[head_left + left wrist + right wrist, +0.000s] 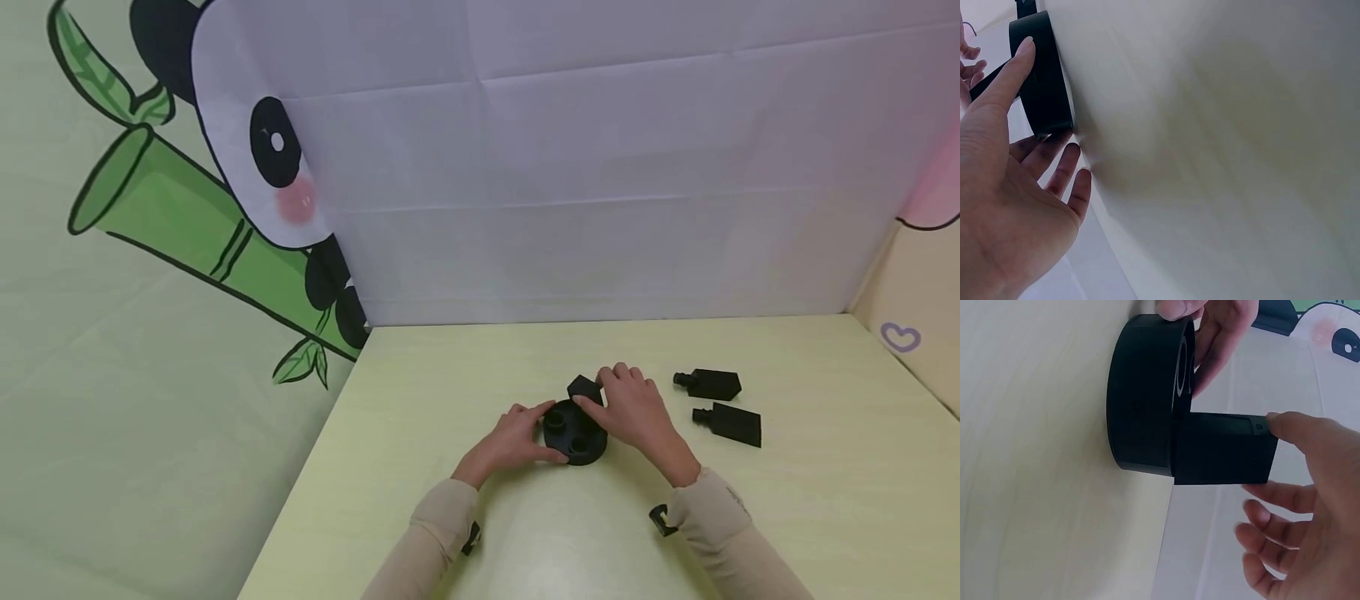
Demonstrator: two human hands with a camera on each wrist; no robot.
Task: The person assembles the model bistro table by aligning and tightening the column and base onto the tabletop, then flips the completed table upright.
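Observation:
A thick black round base (588,456) with round sockets in its top lies flat on the table. My left hand (510,440) grips its rim from the left, thumb on the near side and fingers on the far side. A black rectangular block (1222,450) stands upright on the base at its far right part. My right hand (636,410) pinches the upper end of this block between thumb and forefinger, while the other fingers curl loosely beside it. The block's lower end meets the top of the base, where its join is hidden.
Two more black blocks with narrow round necks, a farther one (715,384) and a nearer one (737,425), lie on the table (840,500) to the right. A pale cloth wall (600,250) rises behind the table, and a printed panda panel (247,167) stands at the left.

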